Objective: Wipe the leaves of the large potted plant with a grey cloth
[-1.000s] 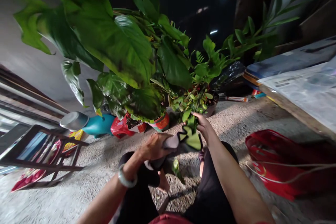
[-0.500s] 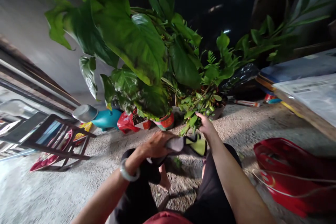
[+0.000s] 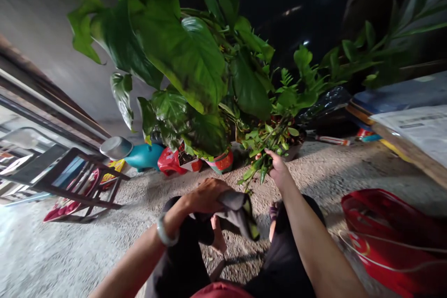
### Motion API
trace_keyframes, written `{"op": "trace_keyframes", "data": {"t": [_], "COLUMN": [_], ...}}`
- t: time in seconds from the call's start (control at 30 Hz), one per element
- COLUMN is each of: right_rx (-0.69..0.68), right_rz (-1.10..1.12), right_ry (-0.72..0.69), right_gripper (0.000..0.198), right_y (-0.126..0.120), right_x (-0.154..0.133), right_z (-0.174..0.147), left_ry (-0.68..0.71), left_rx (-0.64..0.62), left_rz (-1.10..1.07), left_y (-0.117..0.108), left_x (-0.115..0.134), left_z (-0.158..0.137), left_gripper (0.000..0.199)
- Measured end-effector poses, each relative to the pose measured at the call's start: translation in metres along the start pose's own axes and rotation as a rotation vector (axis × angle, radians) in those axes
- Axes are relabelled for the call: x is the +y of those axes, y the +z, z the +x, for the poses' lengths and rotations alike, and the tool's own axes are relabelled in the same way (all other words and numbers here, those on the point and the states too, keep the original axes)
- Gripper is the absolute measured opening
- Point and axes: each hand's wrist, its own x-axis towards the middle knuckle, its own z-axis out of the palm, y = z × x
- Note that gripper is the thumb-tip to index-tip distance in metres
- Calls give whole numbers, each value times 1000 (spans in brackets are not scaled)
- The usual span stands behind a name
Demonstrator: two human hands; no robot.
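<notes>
My left hand (image 3: pixel 206 194) rests on my left knee and grips a grey and yellow-green cloth (image 3: pixel 240 213) that hangs down between my knees. A pale bangle sits on that wrist. My right hand (image 3: pixel 277 167) is stretched forward and holds a drooping leafy stem (image 3: pixel 258 167) of a small plant low in front of me. Behind it stand several potted plants with big green leaves (image 3: pixel 181 56), one in a red patterned pot (image 3: pixel 221 163).
The ground is rough concrete (image 3: pixel 104 242). A dark wooden rack (image 3: pixel 70 181) lies at the left, with a metal bowl (image 3: pixel 115 147) and a teal object (image 3: pixel 143 157) beyond it. A red bag (image 3: pixel 387 233) lies at the right, below a board with papers (image 3: pixel 415 130).
My left hand has let the cloth drop from the leaf, and it now hangs down. My right hand has reached a little further into the small plant. The view shifted slightly.
</notes>
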Motion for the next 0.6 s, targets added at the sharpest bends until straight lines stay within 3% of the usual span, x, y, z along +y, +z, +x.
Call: {"op": "trace_keyframes", "data": {"t": [0.07, 0.13, 0.2, 0.27, 0.3, 0.37, 0.43, 0.47, 0.53, 0.6], "right_rx": [-4, 10, 23, 34, 25, 6, 3, 9, 29, 21], "right_rz": [9, 26, 66, 106, 115, 96, 60, 47, 33, 32], "right_ry": [7, -3, -38, -72, -76, -56, -31, -26, -27, -42], "right_gripper": [21, 24, 26, 28, 29, 29, 26, 24, 22, 21], "right_y": [1, 4, 8, 11, 12, 11, 7, 5, 1, 0], "right_x": [-1, -3, -4, -6, -6, -7, -6, -6, -6, -6], "right_z": [0, -1, -4, -7, -9, -11, -11, -10, -6, -1], "left_ry": [-15, -29, -50, -52, -44, 7, 65, 87, 92, 85], "left_rx": [40, 245, 513, 624, 559, 269, -12, -91, -61, 103], "left_rz": [-51, -94, -105, -76, -43, 16, 28, 10, -44, -93], "left_y": [-22, -38, -37, -23, -14, -3, -6, -13, -33, -47], "left_x": [-4, -4, 2, 9, 12, 14, 11, 9, 7, 9], "left_z": [-16, -10, 15, 46, 56, 61, 44, 31, 8, 1], "left_gripper": [37, 28, 23, 19, 18, 24, 31, 33, 35, 32]}}
